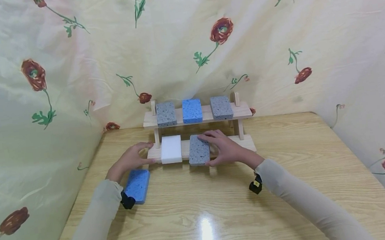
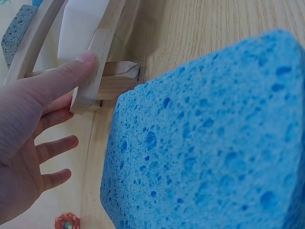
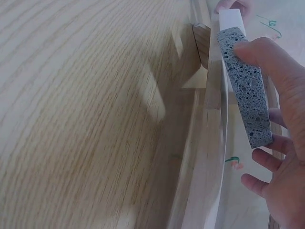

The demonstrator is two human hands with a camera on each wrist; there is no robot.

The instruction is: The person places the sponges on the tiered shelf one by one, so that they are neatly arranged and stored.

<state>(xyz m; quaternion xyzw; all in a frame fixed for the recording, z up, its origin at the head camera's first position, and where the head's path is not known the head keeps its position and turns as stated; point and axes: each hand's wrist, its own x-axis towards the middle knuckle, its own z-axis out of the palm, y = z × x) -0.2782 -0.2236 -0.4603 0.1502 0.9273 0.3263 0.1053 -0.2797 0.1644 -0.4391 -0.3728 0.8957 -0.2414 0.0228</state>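
A two-tier wooden rack (image 1: 246, 143) stands at the back of the table. My left hand (image 1: 131, 157) pinches the left end of its lower shelf, thumb on the front edge in the left wrist view. On that shelf lies a white sponge (image 1: 171, 148), just right of the left hand. Beside it my right hand (image 1: 228, 148) holds a speckled grey sponge (image 1: 198, 150) between thumb and fingers. The right wrist view shows the thumb on the near face of this grey sponge (image 3: 245, 90). Below my left wrist, a blue sponge (image 1: 137, 186) lies on the table.
On the upper shelf sit a grey sponge (image 1: 166, 114), a blue sponge (image 1: 192, 111) and another grey sponge (image 1: 221, 107), left to right. A flowered cloth (image 1: 179, 59) hangs behind and at both sides of the wooden table (image 1: 288, 157).
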